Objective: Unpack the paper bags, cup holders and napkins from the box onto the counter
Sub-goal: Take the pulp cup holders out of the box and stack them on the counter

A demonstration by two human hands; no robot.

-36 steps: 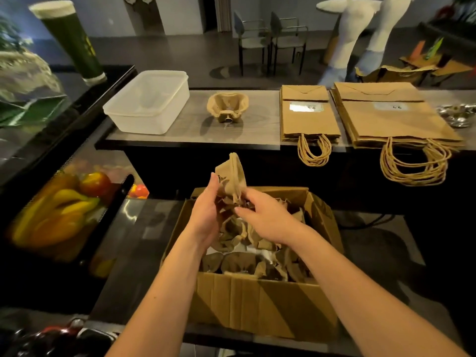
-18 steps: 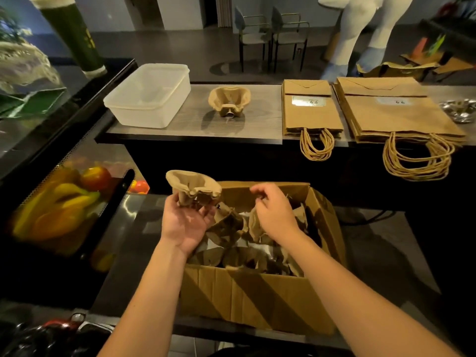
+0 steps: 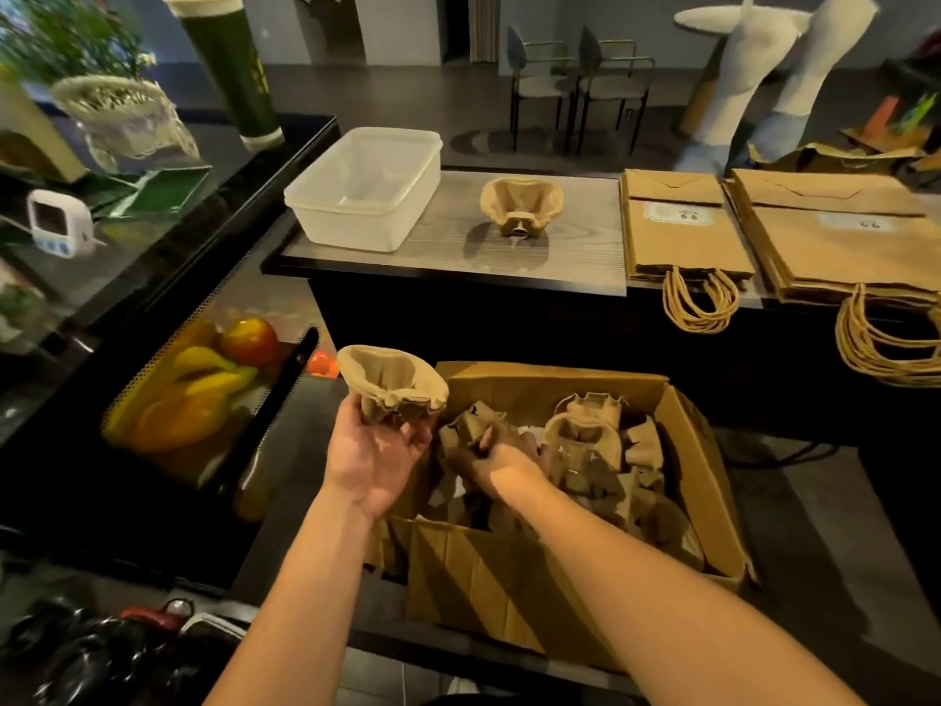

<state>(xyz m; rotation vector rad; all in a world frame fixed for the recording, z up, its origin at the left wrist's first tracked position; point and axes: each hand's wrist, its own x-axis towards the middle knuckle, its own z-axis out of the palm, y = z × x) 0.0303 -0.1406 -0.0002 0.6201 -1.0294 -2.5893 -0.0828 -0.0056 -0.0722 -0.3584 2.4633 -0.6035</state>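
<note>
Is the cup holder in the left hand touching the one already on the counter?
Apart. The head view shows the held cup holder in the left hand beside the box, with dark counter front separating it from the counter cup holder.

Café service counter (image 3: 585, 257) (takeaway paper bags (image 3: 682, 231), fruit display case (image 3: 203, 394), chairs (image 3: 575, 84)).
</note>
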